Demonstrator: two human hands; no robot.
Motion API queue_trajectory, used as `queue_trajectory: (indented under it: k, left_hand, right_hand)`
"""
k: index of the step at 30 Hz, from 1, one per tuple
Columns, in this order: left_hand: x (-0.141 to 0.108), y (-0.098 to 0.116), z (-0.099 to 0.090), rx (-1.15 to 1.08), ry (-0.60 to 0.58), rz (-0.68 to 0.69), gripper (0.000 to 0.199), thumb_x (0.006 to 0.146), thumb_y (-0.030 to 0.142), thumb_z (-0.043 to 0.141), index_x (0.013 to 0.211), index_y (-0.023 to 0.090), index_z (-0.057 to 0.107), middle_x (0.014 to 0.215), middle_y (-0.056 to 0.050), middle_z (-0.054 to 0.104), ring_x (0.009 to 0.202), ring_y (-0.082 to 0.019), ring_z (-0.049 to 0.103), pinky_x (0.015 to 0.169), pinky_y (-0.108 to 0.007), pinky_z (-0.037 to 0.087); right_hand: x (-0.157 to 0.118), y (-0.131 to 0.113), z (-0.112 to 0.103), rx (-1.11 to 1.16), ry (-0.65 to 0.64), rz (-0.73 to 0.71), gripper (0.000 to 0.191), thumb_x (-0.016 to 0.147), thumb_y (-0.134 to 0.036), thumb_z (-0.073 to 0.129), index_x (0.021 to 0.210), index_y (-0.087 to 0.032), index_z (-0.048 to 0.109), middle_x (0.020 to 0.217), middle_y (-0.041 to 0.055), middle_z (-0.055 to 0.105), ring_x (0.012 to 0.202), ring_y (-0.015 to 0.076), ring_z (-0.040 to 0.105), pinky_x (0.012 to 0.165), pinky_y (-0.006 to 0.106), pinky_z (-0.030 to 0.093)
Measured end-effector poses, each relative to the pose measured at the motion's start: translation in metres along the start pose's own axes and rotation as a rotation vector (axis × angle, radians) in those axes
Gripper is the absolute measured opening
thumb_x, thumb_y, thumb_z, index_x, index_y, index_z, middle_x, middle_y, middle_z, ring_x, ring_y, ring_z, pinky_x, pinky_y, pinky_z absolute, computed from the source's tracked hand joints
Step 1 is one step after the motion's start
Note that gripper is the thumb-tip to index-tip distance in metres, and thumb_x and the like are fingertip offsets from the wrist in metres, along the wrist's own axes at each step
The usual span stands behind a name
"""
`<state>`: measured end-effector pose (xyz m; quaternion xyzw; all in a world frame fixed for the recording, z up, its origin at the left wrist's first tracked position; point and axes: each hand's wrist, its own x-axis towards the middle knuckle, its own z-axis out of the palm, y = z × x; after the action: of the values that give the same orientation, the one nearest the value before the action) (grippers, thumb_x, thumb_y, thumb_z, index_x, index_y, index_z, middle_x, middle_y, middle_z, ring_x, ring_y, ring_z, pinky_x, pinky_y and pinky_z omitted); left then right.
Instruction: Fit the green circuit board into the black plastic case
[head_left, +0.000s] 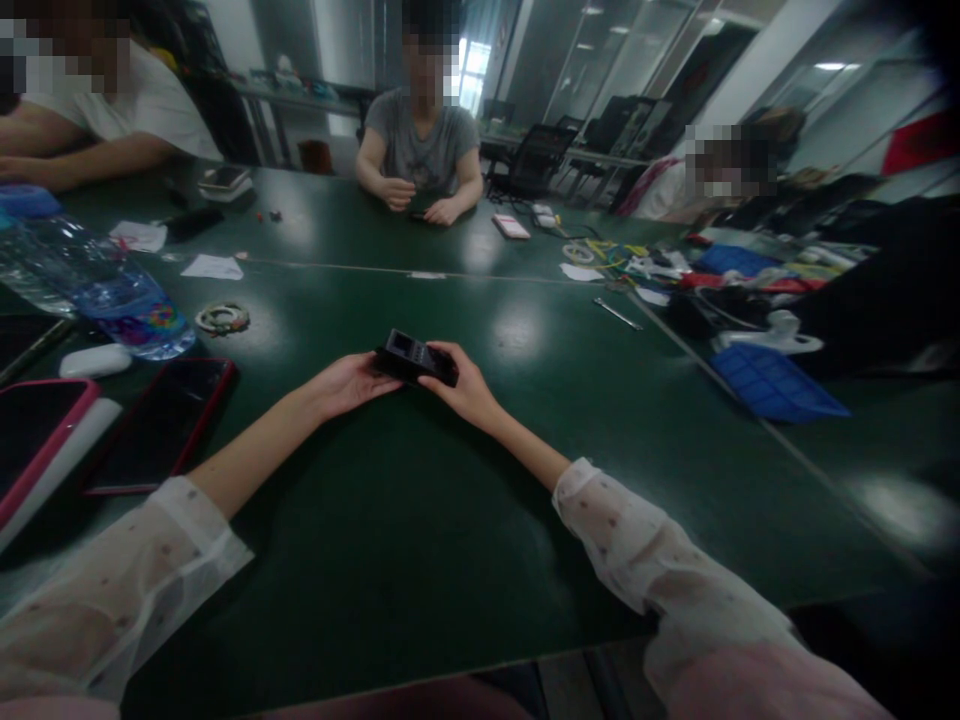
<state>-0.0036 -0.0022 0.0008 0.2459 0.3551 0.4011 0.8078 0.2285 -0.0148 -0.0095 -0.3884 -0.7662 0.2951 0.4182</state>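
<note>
Between my two hands is a small black box-shaped device point(409, 352) with a little screen and a row of buttons on its face. My left hand point(352, 385) holds its left end, fingers beneath and behind it. Around its right end my right hand point(461, 385) is closed, thumb along the near side and fingers over the top. The device is tilted, just above the green table point(420, 520) or touching it; I cannot tell which.
On the left are a water bottle point(127, 290), a red-edged phone point(169, 425), a white case point(95, 361) and a coiled ring point(223, 319). To the right lie a wrench point(618, 314), a blue tray point(776, 382) and tangled cables point(607, 252). A person point(420, 140) sits opposite; others sit nearby.
</note>
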Motion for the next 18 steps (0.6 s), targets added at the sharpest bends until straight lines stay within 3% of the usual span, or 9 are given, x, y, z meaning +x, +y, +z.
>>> queue_trajectory:
  k: [18]
  left_hand:
    - [-0.0003, 0.0003, 0.0055, 0.075, 0.017, 0.032, 0.032, 0.089, 0.005, 0.049, 0.119, 0.005, 0.059, 0.104, -0.016, 0.070, 0.100, -0.025, 0.071, 0.101, -0.037, 0.052]
  right_hand:
    - [0.0028, -0.0029, -0.0032, 0.058, 0.076, 0.000, 0.050, 0.084, -0.043, 0.069, 0.127, -0.025, 0.050, 0.125, 0.0094, 0.059, 0.114, 0.0254, 0.059, 0.100, 0.044, 0.049]
